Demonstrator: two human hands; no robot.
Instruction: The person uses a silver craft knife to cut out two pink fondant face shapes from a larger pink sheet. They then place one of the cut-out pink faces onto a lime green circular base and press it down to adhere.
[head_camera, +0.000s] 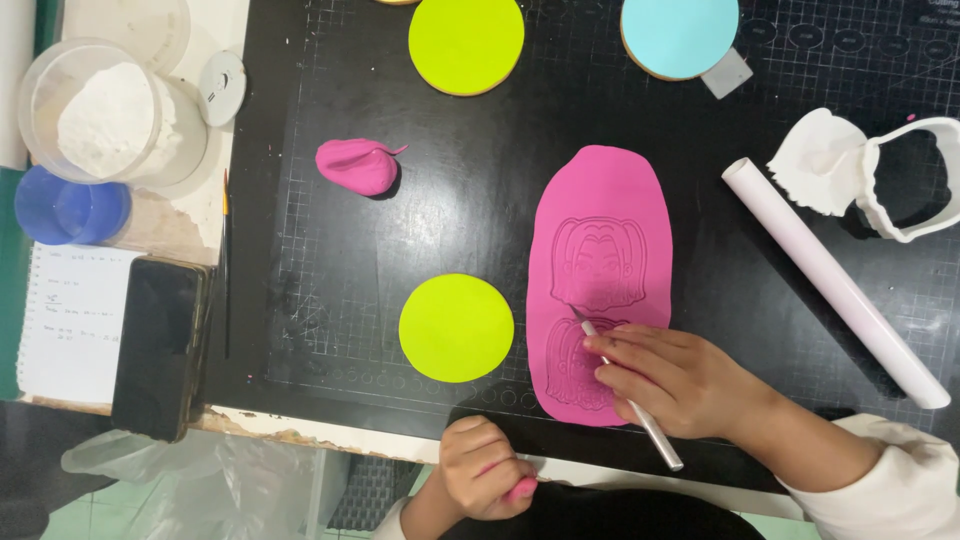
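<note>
2 embossed figures on pink fondant sheet (600, 270), mid-mat. Right hand (665, 380) pinches thin metal tool (640, 410), tip at lower figure's top edge; upper figure uncut. Left hand (485, 470) curled round pink scrap (522, 488) at table edge.

A black cutting mat (330, 250) carries a pink fondant sheet (600, 200), green discs (456, 328), and a white roller (830, 280).
</note>
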